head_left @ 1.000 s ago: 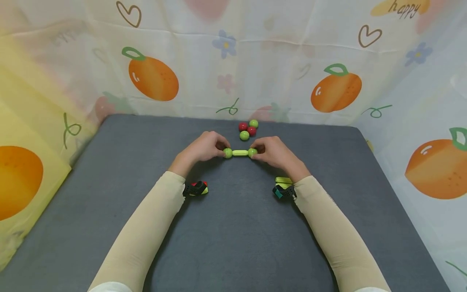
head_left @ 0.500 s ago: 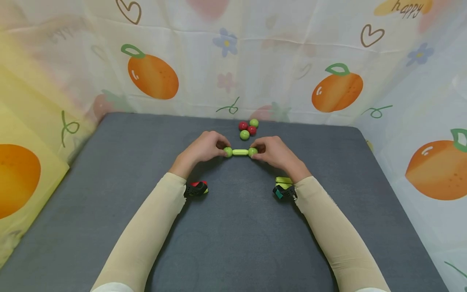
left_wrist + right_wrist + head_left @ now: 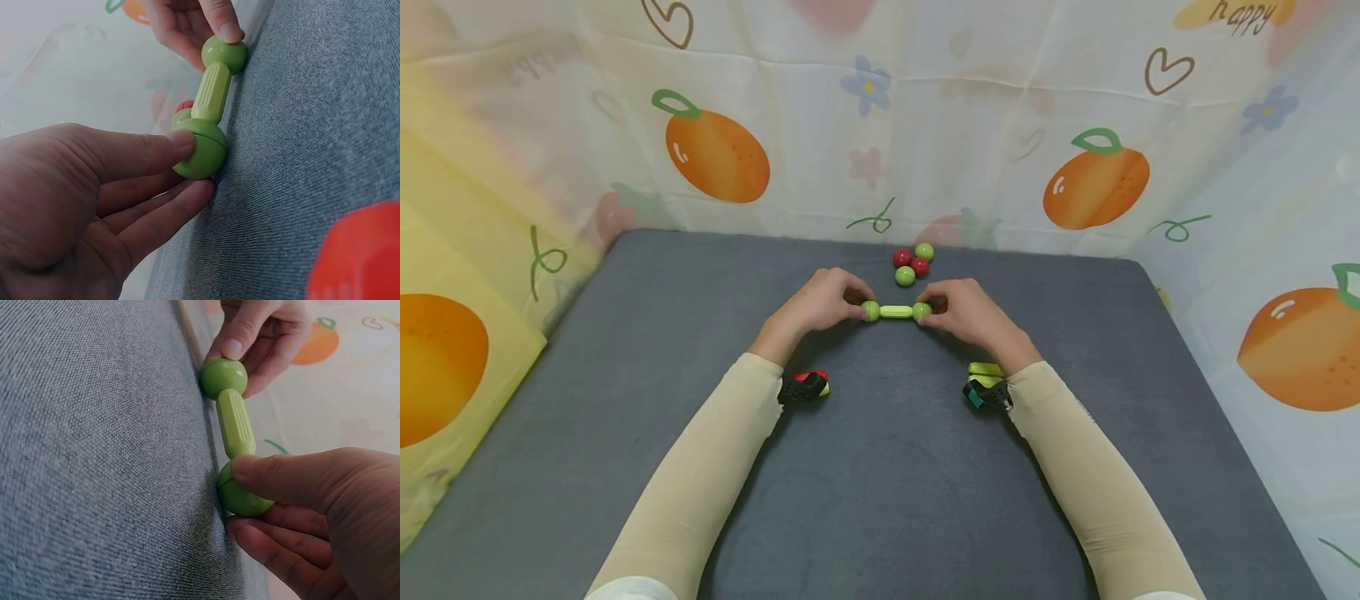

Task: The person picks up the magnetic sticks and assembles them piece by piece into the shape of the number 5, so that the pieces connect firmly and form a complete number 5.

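Observation:
A light green ribbed rod [image 3: 896, 312] lies level between two green balls, one on each end, like a small dumbbell. My left hand [image 3: 823, 302] pinches the left green ball [image 3: 206, 150] between thumb and fingers. At the other end, the right green ball [image 3: 240, 494] is pinched the same way by my right hand [image 3: 966, 312]. In both wrist views the balls sit at or just above the grey cloth; exact contact is hard to tell. The rod itself shows free of the fingers.
Beyond the hands, red balls [image 3: 902, 258] and green balls [image 3: 905, 276] cluster near the back edge of the grey table [image 3: 880, 483]. Red and green pieces [image 3: 811, 377] lie by the left wrist, partly hidden. Yellow-green rods [image 3: 984, 369] lie by the right wrist.
Both hands keep their pinch on the two balls, and the rod stays between them. Only a slight shift of the whole head view shows.

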A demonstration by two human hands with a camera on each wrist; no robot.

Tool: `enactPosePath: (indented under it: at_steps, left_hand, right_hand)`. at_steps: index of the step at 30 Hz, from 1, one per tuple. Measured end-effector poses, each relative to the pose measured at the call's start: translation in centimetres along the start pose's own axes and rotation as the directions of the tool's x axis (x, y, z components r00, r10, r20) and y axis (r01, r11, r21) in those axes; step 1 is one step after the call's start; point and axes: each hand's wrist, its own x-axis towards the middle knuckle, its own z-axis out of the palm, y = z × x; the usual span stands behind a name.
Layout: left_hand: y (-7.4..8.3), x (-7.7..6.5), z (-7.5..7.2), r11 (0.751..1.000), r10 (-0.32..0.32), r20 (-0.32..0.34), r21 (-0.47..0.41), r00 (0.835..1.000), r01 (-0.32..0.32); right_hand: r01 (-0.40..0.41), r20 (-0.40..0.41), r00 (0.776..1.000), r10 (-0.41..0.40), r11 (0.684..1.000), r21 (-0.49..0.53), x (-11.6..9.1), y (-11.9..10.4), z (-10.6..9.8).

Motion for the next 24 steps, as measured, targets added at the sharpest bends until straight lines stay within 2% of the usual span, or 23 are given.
enactPosePath:
  at_steps: [11, 15, 19, 24]
  left_hand:
    - [0.0, -0.2, 0.0, 1.0, -0.01, 0.014, -0.01, 1.0, 0.01]
    - [0.0, -0.1, 0.0, 1.0, -0.014, 0.016, -0.007, 1.0, 0.014]
    - [0.0, 0.0, 0.0, 1.0, -0.012, 0.021, -0.006, 1.0, 0.012]
    - [0.0, 0.0, 0.0, 1.0, -0.017, 0.018, -0.002, 1.0, 0.017]
  right_hand:
    - [-0.015, 0.014, 1.0, 0.015, 1.0, 0.025, -0.4, 0.2, -0.4]
    - [-0.024, -0.005, 1.0, 0.024, 0.998, 0.053, -1.3, 0.4, -1.4]
    - [-0.028, -0.015, 0.999, 0.028, 0.999, 0.038, -2.5, 0.7, -2.5]
    - [-0.019, 0.025, 1.0, 0.019, 1.0, -0.016, -4.2, 0.8, -3.7]
